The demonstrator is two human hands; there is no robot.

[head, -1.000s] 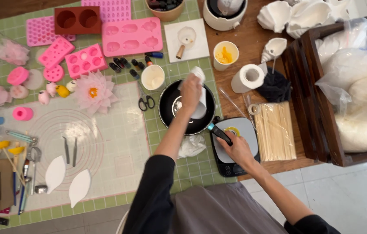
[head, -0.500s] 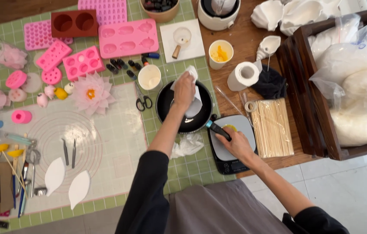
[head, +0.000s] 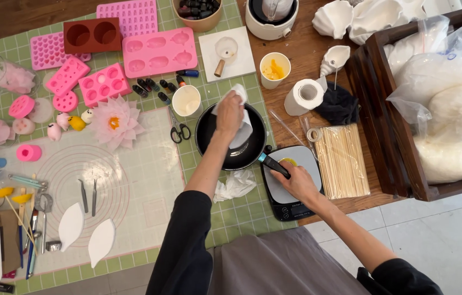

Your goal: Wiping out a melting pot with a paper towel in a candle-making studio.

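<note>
A small black frying pan (head: 242, 155) sits on the green cutting mat near the table's right side. My left hand (head: 230, 113) presses a white paper towel (head: 242, 133) into the pan's far side. My right hand (head: 296, 180) grips the pan's black handle (head: 273, 164) over a small digital scale (head: 291, 188). A crumpled used paper towel (head: 234, 186) lies just in front of the pan.
Scissors (head: 179, 130) and a white cup (head: 187, 101) lie left of the pan. Pink silicone moulds (head: 157, 52), a paper flower (head: 115, 123), a paper towel roll (head: 304, 97), wooden skewers (head: 343, 161) and a wooden crate (head: 389, 136) of bags surround it.
My left hand with the towel has shifted toward the pan's far edge. My right hand stays on the handle.
</note>
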